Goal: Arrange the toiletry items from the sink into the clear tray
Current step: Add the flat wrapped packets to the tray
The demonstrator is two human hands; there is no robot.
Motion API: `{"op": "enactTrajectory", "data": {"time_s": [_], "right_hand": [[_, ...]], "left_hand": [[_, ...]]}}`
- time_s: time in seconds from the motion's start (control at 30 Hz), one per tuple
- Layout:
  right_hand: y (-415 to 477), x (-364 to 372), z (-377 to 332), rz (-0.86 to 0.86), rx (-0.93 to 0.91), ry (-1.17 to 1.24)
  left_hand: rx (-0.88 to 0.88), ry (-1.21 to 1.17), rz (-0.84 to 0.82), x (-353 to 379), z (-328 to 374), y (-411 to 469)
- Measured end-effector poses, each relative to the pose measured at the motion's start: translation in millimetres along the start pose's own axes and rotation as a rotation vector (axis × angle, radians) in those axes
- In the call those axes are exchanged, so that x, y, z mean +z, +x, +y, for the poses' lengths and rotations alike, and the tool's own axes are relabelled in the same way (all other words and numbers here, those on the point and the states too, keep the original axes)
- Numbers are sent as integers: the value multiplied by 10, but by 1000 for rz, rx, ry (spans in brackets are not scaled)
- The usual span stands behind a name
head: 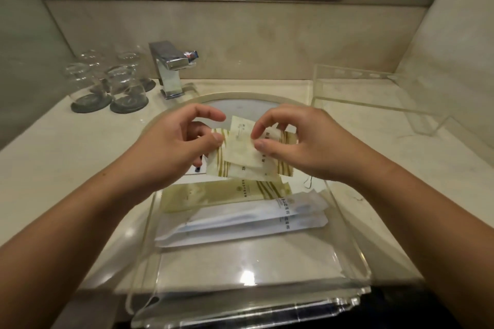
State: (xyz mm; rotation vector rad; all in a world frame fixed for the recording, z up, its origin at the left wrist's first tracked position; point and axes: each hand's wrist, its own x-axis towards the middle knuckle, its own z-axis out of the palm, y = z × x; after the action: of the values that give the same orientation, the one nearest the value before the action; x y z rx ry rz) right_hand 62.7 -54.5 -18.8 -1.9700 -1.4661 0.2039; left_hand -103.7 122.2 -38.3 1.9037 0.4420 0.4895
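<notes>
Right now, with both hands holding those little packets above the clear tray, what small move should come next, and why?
Probably lower the striped packets into the clear tray, beside the long sachets already lying there. The left hand and right hand pinch them just above its far edge.

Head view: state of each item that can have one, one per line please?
Left hand: pinching the cream sachets.
Right hand: pinching the same sachets.
Cream sachets: held above the sink.
Clear tray: open, holding long packets.
Long packets: lying flat, overlapping.
Glasses: upside down on coasters.
Faucet: no water running.
</notes>
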Motion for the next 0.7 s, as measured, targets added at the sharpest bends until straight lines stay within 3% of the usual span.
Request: {"op": "enactTrajectory", "data": {"time_s": [0.2, 0.37, 0.47, 0.7], "right_hand": [[-78, -57, -72, 179, 93, 18], [-136, -63, -160, 110, 221, 446], [-169, -5, -221, 87, 257, 580], [-314, 133, -353, 81, 192, 347]], "left_hand": [[-6, 40, 34, -30, 26, -207], [-4, 38, 26, -85, 30, -363], [-7, 57, 22, -112, 57, -460], [-12, 119, 34, -132, 121, -694]]}}
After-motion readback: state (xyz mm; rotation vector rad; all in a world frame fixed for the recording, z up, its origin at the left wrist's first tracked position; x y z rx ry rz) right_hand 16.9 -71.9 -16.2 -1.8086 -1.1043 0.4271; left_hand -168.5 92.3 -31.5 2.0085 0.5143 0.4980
